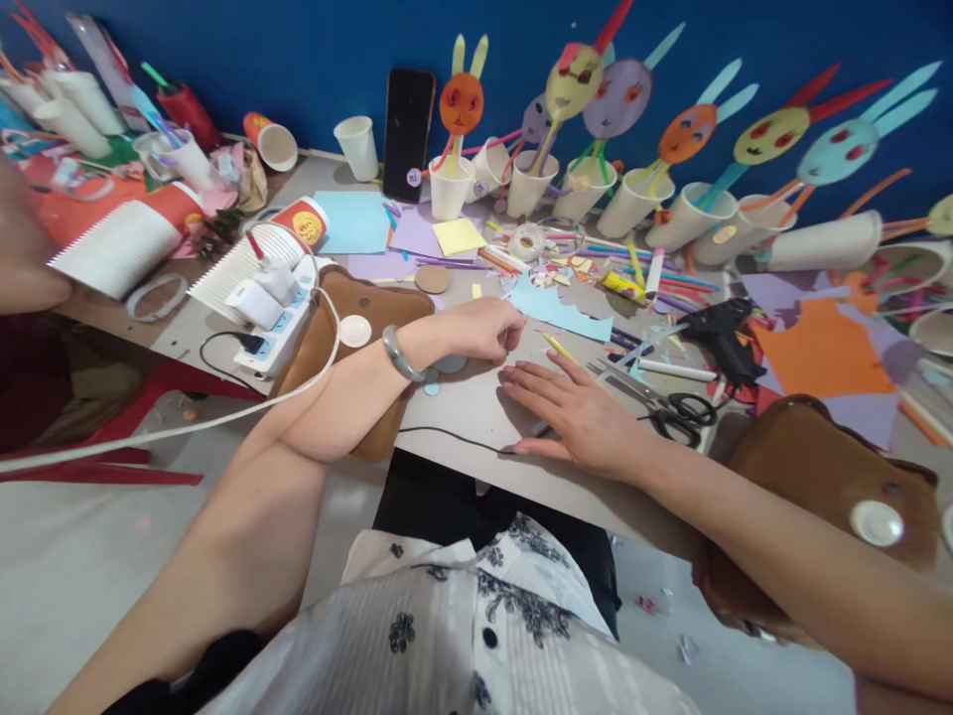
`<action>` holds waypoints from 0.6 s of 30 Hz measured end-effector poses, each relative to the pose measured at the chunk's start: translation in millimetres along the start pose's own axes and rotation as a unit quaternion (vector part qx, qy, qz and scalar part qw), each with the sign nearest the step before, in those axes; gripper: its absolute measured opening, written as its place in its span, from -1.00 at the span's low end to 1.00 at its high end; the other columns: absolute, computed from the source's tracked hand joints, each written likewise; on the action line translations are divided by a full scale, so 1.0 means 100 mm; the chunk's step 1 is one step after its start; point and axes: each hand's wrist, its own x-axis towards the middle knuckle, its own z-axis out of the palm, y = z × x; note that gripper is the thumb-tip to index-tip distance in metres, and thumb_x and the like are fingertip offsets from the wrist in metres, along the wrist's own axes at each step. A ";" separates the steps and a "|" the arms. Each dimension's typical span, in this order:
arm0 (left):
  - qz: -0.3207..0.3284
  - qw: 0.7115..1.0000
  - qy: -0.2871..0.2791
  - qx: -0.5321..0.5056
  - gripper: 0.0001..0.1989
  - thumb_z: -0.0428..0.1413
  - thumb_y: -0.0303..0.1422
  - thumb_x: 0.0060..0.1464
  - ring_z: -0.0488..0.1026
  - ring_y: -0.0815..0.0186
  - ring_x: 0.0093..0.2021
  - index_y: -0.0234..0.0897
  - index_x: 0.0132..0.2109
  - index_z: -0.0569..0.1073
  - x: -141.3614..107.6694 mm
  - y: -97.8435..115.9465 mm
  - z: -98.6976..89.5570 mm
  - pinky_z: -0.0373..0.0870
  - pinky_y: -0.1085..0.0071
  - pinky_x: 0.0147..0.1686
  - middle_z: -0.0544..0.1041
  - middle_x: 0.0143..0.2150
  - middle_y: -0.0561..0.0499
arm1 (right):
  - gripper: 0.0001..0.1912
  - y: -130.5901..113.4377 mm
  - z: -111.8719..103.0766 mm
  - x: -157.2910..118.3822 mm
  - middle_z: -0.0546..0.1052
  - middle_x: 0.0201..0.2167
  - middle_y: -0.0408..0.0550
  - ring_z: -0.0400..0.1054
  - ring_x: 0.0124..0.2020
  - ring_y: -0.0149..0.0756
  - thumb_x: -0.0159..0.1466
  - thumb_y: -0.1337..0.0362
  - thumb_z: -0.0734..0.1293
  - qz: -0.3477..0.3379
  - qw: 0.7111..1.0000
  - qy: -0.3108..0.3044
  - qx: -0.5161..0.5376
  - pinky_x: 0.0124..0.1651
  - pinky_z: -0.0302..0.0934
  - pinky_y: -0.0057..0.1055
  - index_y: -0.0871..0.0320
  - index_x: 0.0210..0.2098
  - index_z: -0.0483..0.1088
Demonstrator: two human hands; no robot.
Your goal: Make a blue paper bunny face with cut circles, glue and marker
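Bare strip by the near edge

Table (466, 409): bare patch below hands, running to near edge; far side crowded. Left hand (487, 330) curled, contents can't be told. Right hand (581, 409) palm down, fingers spread, nothing gripped. One jagged blue paper (562, 307) just beyond both; one yellow pencil (558, 346), one pair of black-handled scissors (649, 399) beside right hand. Orange rabbit faces (462, 104): two. Glue gun (722, 338): one.

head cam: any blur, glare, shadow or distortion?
Head view, middle: soft shadow beneath the right hand, pale sheen on the bracelet; head view, edges: right forearm looks stretched, probably wide lens, and another person's arm at far left looks blurred.
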 end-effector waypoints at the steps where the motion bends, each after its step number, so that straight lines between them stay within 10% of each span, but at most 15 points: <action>1: -0.002 1.000 0.000 0.002 -0.78 0.19 -0.60 -0.14 0.48 0.35 -0.37 -0.33 -0.28 0.57 0.00 -0.01 0.00 0.28 0.46 -0.37 0.62 -0.36 0.02 | -0.25 -0.02 0.01 0.02 0.46 0.29 0.33 0.33 0.35 0.14 0.44 -0.20 0.19 0.001 1.000 -0.004 0.003 0.46 0.02 0.27 0.35 0.25 0.40; 18: 0.007 0.999 -0.015 0.029 -0.74 0.19 -0.58 -0.12 0.42 0.33 -0.35 -0.37 -0.20 0.58 -0.01 0.07 0.01 0.25 0.40 -0.33 0.59 -0.33 -0.01 | -0.41 -0.10 -0.09 -0.02 0.58 0.16 0.25 0.44 0.24 0.09 0.44 -0.13 0.23 0.020 0.999 0.013 0.045 0.46 -0.01 0.26 0.24 0.16 0.48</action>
